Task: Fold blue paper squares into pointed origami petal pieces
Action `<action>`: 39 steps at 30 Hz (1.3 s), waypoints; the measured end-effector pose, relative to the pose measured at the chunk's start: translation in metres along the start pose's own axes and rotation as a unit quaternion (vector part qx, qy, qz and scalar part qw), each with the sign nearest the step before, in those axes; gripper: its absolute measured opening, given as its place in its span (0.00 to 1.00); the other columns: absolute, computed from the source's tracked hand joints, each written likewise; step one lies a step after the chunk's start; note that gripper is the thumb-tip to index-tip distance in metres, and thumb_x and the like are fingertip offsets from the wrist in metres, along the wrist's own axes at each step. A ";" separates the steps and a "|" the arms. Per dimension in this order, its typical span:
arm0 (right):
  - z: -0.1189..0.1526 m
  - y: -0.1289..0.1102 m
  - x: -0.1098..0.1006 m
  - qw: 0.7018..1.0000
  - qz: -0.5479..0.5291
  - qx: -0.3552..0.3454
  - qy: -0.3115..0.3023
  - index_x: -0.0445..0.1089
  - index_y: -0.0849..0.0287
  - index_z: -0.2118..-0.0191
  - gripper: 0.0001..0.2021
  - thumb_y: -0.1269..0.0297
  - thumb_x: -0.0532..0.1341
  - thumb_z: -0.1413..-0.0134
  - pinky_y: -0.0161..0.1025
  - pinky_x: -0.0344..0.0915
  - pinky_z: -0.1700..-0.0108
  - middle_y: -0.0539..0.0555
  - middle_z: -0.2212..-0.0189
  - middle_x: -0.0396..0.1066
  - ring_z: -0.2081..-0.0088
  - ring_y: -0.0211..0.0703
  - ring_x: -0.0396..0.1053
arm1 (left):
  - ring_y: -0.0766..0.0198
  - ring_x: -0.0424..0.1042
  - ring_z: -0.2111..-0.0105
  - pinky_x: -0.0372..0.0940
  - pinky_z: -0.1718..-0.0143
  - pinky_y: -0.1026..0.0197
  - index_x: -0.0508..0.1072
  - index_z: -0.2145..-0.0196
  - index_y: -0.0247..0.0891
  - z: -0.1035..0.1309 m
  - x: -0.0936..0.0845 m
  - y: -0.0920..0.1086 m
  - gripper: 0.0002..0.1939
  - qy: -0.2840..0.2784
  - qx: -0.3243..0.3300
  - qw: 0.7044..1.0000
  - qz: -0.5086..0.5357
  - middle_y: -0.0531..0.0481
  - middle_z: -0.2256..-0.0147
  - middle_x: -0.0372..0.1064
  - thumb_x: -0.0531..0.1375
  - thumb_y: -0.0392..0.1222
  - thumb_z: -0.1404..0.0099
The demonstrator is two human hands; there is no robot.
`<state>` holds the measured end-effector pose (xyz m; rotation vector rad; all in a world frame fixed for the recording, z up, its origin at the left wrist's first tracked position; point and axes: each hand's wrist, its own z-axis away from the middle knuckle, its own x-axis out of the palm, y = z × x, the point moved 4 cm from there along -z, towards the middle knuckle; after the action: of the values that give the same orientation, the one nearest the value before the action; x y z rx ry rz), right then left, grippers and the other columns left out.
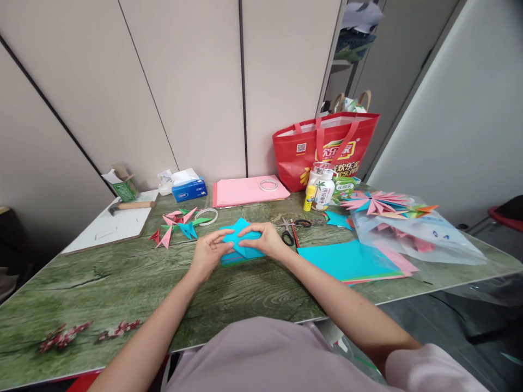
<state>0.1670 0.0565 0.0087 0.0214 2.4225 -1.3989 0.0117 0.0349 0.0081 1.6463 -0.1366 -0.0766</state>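
A blue sheet of paper (241,239) lies partly folded on the green table (122,283), on top of a small stack of coloured sheets. My left hand (208,251) pinches its left edge with thumb and fingers. On its right side, my right hand (265,238) presses down on the fold. Both hands touch the same blue paper, close together at the table's middle.
Folded pink, green and blue paper pieces (177,226) lie left of my hands. Scissors (292,228), a glue stick (309,197), tape rings (206,216), a pink paper stack (245,190), a red bag (327,147), blue sheets (351,261) and a plastic bag with paper stars (392,209) sit right and behind.
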 end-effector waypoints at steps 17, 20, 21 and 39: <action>0.000 -0.002 0.000 1.000 -0.004 -0.003 -0.016 0.72 0.63 0.71 0.12 0.61 0.65 0.64 0.38 0.61 0.58 0.51 0.72 0.73 0.67 0.42 0.68 | 0.68 0.68 0.78 0.68 0.68 0.60 0.74 0.63 0.32 -0.001 -0.003 -0.002 0.20 -0.002 0.000 1.000 0.007 0.54 0.79 0.69 0.66 0.39 0.57; 0.000 0.000 -0.001 1.000 -0.006 0.003 -0.021 0.72 0.63 0.70 0.12 0.60 0.65 0.64 0.38 0.61 0.59 0.51 0.71 0.72 0.67 0.41 0.68 | 0.62 0.71 0.73 0.68 0.65 0.56 0.74 0.62 0.32 0.000 -0.001 0.001 0.21 -0.023 -0.021 0.999 0.030 0.49 0.73 0.73 0.66 0.39 0.57; 0.000 0.001 -0.001 1.000 -0.008 0.005 -0.024 0.72 0.63 0.70 0.13 0.60 0.65 0.64 0.38 0.61 0.59 0.51 0.71 0.72 0.67 0.41 0.68 | 0.61 0.72 0.71 0.67 0.64 0.55 0.74 0.62 0.32 0.000 -0.001 0.002 0.21 -0.034 -0.028 0.998 0.040 0.48 0.72 0.74 0.66 0.39 0.57; 0.001 -0.005 -0.001 0.995 -0.001 -0.018 -0.100 0.71 0.62 0.71 0.11 0.61 0.65 0.64 0.35 0.61 0.61 0.50 0.72 0.72 0.68 0.40 0.68 | 0.64 0.71 0.75 0.68 0.65 0.55 0.75 0.63 0.34 0.001 0.000 0.004 0.18 -0.110 -0.049 0.993 0.003 0.51 0.73 0.73 0.66 0.38 0.56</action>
<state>0.1676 0.0538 0.0125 -0.1234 2.2819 -1.2922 0.0108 0.0333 0.0124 1.5364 -0.3014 -0.2579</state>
